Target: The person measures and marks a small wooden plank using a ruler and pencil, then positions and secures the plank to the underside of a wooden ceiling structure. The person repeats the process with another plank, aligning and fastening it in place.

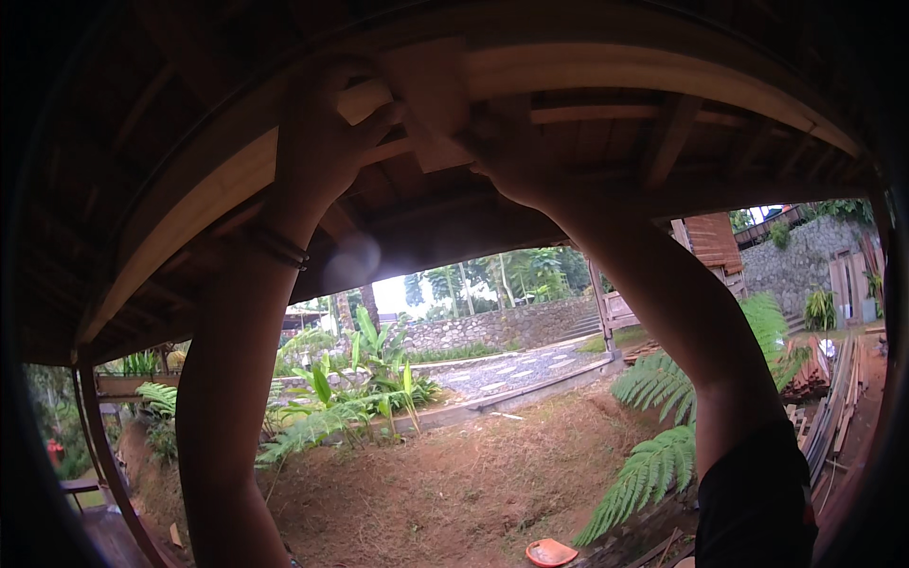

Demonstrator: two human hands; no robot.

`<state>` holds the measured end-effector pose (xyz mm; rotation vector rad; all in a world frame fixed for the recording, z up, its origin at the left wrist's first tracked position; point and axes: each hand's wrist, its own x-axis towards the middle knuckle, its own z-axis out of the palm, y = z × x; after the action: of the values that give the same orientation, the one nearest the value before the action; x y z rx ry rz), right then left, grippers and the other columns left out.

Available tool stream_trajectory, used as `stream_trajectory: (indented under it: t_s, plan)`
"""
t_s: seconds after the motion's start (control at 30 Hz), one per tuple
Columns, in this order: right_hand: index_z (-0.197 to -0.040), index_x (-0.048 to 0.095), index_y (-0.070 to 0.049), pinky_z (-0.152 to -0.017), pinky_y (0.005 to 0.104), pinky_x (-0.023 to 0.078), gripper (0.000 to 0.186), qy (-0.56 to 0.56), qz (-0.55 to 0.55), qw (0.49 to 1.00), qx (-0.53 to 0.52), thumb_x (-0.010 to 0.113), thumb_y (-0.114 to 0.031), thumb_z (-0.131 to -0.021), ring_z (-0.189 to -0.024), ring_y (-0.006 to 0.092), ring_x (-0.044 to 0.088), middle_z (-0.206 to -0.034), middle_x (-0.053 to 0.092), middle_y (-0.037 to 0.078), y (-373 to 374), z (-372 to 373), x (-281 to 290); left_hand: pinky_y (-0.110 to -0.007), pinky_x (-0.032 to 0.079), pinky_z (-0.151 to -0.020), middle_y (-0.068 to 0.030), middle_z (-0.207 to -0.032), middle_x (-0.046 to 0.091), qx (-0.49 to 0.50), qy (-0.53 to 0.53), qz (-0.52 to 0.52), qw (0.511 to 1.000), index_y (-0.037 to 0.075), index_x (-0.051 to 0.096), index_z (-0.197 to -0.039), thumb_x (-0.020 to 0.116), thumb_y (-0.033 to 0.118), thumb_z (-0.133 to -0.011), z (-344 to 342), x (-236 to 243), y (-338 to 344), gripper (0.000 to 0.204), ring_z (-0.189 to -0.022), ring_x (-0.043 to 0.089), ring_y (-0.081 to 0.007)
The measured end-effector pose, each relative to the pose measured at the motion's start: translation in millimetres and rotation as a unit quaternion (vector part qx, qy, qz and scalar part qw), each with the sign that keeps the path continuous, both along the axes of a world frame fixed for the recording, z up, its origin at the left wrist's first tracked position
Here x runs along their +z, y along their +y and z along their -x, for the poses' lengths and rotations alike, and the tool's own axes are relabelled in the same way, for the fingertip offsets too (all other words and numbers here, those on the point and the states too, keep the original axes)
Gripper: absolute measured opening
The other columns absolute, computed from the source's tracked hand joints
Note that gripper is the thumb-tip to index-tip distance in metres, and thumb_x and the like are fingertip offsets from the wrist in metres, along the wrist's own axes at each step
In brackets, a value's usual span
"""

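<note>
Both my arms reach up to a long pale wooden beam (606, 71) under a dark roof. Across the beam lies a flat brown rectangular piece (426, 95), its lower end hanging below the beam's edge; shade hides what it is made of. On its left edge, my left hand (327, 133) curls with thumb and forefinger bent round, pale wood showing between them. My right hand (511, 151) grips the piece's lower right side, fingers closed and partly lost in shadow. A dark band (279, 248) circles my left wrist.
Rafters (674, 137) run overhead. Below are bare brown soil (407, 502), fern fronds (653, 473) by my right arm, and an orange basin (551, 553). Leafy plants (365, 379) grow before a stone path (492, 379). Long planks (838, 417) are stacked at right.
</note>
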<state>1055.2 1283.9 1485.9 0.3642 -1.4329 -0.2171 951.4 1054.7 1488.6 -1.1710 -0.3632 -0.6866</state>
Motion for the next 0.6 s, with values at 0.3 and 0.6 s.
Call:
stream_trajectory:
  t_s: [0.3, 0.6]
  plan:
    - [-0.109, 0.067, -0.006, -0.079, 0.0343, 0.056, 0.033, -0.087, 0.056, 0.994, -0.037, 0.058, -0.036, -0.103, -0.085, 0.0172, 0.072, -0.087, 0.073, 0.007, 10, -13, -16, -0.047, 0.039, -0.107, -0.0086, -0.119, 0.067, 0.061, 0.025, -0.084, 0.994, 0.011, 0.066, -0.117, 0.088, 0.025, -0.073, -2, -7, 7, 0.051, -0.116, 0.06, -0.0299]
    - [-0.109, 0.068, -0.005, -0.079, 0.0334, 0.057, 0.03, -0.077, 0.061, 0.995, -0.005, 0.06, -0.033, -0.102, -0.084, 0.0172, 0.073, -0.088, 0.073, 0.008, 15, -5, -12, -0.044, 0.041, -0.107, -0.0095, -0.124, 0.067, 0.105, 0.017, -0.116, 0.988, 0.011, 0.067, -0.123, 0.083, 0.033, -0.08, 5, 1, 12, 0.05, -0.121, 0.058, -0.0306]
